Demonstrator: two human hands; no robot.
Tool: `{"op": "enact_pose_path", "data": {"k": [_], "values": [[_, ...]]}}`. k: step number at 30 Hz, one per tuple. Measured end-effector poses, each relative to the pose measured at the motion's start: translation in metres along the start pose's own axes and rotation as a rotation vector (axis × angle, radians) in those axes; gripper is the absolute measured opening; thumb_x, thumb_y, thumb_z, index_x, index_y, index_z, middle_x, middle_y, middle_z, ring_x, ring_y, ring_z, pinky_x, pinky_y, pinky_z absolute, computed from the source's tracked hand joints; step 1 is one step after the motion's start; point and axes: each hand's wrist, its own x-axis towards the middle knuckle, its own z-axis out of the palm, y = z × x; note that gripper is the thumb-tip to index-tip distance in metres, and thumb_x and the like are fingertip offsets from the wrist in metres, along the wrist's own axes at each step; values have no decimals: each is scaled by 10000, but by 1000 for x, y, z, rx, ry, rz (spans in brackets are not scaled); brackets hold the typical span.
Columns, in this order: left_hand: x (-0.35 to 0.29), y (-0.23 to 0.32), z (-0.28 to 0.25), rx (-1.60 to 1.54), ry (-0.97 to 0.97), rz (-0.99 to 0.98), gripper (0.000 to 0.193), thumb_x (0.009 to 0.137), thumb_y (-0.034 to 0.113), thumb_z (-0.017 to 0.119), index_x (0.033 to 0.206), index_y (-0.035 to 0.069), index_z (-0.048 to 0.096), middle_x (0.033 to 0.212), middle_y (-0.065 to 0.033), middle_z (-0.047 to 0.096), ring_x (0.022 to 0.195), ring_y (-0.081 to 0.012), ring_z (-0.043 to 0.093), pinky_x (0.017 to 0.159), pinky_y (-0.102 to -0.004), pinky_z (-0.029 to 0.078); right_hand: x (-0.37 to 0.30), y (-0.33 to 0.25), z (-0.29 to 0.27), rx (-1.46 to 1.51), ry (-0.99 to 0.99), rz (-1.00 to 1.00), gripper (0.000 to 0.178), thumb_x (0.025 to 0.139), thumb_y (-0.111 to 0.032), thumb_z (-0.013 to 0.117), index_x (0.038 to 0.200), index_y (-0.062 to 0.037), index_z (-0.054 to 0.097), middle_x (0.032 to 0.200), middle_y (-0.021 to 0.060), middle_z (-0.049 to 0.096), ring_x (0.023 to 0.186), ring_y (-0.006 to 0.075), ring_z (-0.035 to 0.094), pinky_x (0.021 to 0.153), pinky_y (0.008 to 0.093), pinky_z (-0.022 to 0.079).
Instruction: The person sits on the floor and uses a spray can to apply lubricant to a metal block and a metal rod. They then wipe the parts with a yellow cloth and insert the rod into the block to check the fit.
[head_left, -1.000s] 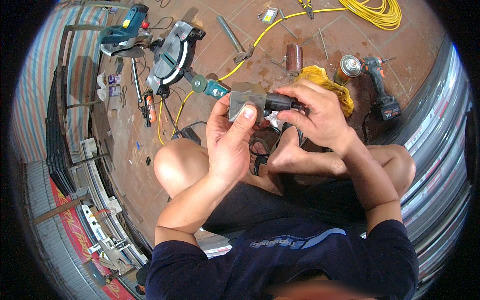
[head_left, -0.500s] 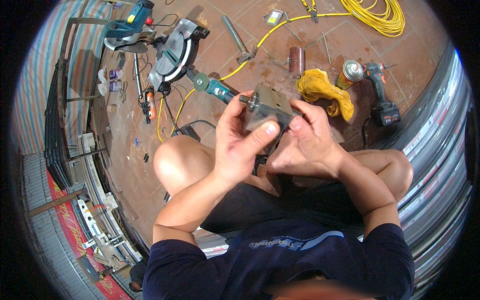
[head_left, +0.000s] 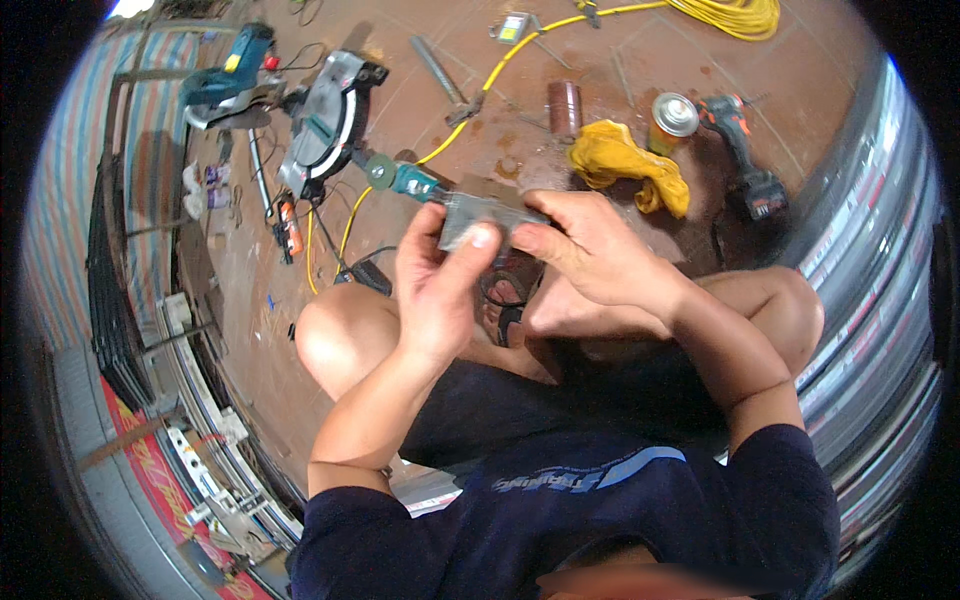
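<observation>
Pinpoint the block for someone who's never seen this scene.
Start at the person's bare knees, mid-picture. Between and above them, the left hand and right hand hold the grey block. It's boxy and hand-held, unlike the teal grinder beyond it with a round disc.

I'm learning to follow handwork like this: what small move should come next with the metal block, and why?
Probably hold the block steady in the left hand and ease the right hand back a little: the left thumb lies across the block's face, while the right hand covers its right end, so that end can't be seen.
</observation>
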Motion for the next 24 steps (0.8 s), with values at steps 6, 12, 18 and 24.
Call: {"op": "enact_pose_path", "data": {"k": [6,12,18,24], "values": [[23,23,-23,-169,323,45,473,1179,382,575,1434,-14,619,1215,-158,765,894,-212,704,765,-417,620,-11,6,-15,-557,245,-204,441,1005,-432,785,1044,-9,670,978,242,708,931,482,712,818,558,568],[34,62,-75,-806,299,-109,645,1086,508,681,1374,-65,620,1200,-222,724,734,-149,473,665,-296,454,-9,52,-74,-585,217,270,440,1091,-421,688,1107,11,776,885,239,747,827,382,747,789,490,586],[13,54,-60,-968,-66,-243,813,1090,625,618,1455,-94,519,1175,-151,682,739,-146,510,680,-329,452,8,162,-94,-967,330,544,516,1031,-501,721,1199,-22,813,1099,290,799,1073,480,771,975,553,604],[5,63,-59,-879,-63,-289,816,1107,617,591,1485,-104,524,1158,-120,686,745,-121,493,674,-311,438,2,224,-121,-795,144,596,631,1050,-583,699,1389,-55,766,1278,238,805,1222,397,767,1067,518,581]]}}
